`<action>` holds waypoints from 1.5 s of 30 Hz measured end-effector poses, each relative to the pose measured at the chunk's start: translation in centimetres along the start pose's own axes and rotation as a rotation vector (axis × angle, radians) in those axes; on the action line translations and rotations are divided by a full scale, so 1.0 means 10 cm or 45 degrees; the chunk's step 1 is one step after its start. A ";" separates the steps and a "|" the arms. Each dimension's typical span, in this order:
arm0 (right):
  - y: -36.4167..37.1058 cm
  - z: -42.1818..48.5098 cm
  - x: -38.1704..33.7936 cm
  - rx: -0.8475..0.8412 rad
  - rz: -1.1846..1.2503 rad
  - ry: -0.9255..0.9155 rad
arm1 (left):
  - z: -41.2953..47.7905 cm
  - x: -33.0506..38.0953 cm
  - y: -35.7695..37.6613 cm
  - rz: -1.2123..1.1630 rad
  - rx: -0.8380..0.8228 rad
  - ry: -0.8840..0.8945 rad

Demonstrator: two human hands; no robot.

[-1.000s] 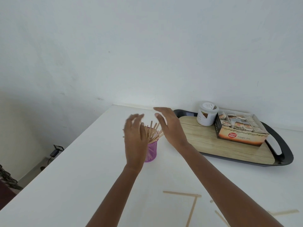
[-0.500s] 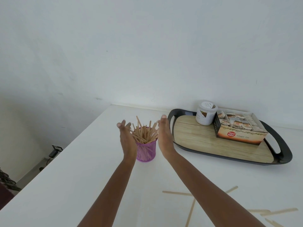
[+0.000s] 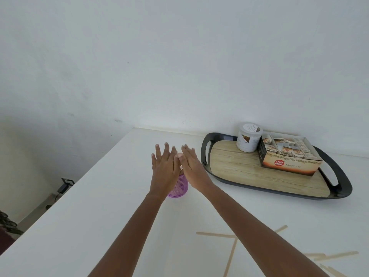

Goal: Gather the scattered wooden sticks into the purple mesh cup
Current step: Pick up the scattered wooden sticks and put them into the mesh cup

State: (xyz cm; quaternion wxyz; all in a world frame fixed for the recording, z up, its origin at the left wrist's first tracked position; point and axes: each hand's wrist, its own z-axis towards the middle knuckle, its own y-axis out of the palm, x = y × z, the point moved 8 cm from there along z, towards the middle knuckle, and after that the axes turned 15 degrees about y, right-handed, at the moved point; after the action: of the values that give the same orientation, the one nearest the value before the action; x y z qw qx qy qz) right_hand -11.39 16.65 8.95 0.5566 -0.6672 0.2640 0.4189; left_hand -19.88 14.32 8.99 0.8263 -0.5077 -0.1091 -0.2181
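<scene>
1. Above the purple mesh cup (image 3: 178, 187), the left hand (image 3: 164, 166) lies flat, back toward the camera. Its fingers are straight and slightly spread, and it holds nothing.
2. Also over the cup's mouth, the right hand (image 3: 192, 164) is equally flat, with fingers extended and empty. Its thumb side lies against the left hand's index side.
3. Together the hands hide the cup's rim. Whether the palms touch what stands inside cannot be told.
4. Only the cup's lower wall shows beneath the left hand. The cup stands upright on the white table (image 3: 95, 200).
5. Within the cup, stored sticks (image 3: 179, 189) appear as pale strips behind the mesh.
6. Nearer the person than the cup and to its right, loose sticks lie flat on the table:
   - a crosswise stick (image 3: 215, 234);
   - a lengthwise stick (image 3: 230, 256), whose far end reaches the crosswise stick's right end;
   - a stick end (image 3: 281, 228) emerging past the right forearm;
   - further sticks (image 3: 337, 255) farther right.
7. Right of the cup sits a black-rimmed tray (image 3: 342, 188) with a wood-pattern floor. It carries a white tub (image 3: 248, 139) and an open ginger tea box (image 3: 289, 164).
8. Left of the cup, past the table edge, a black adapter (image 3: 64, 185) lies on the floor.
</scene>
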 end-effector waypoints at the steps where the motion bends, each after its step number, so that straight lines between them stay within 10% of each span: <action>1: -0.03 -0.02 0.02 0.011 0.009 -0.022 | -0.02 0.02 -0.03 -0.014 0.045 0.015; 11: -0.58 -0.41 0.49 0.257 0.159 -0.003 | -0.36 0.60 -0.34 -0.071 0.482 0.257; 16: -0.80 -0.73 0.93 0.254 -0.065 0.053 | -0.70 1.09 0.15 0.016 0.228 0.592; 24: -1.18 -1.23 1.61 0.144 -0.743 0.129 | -1.13 1.12 1.13 0.064 -0.601 0.112; 45: -2.37 -2.42 2.29 0.408 -0.978 0.436 | -1.30 2.57 1.66 -0.077 -0.905 0.551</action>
State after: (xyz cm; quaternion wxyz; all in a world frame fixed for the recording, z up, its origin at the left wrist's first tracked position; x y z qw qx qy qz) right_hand 26.14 1.70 2.50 0.7164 -0.6818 0.1471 0.0194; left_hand 10.07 2.82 0.24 0.5966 -0.7004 0.1344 -0.3679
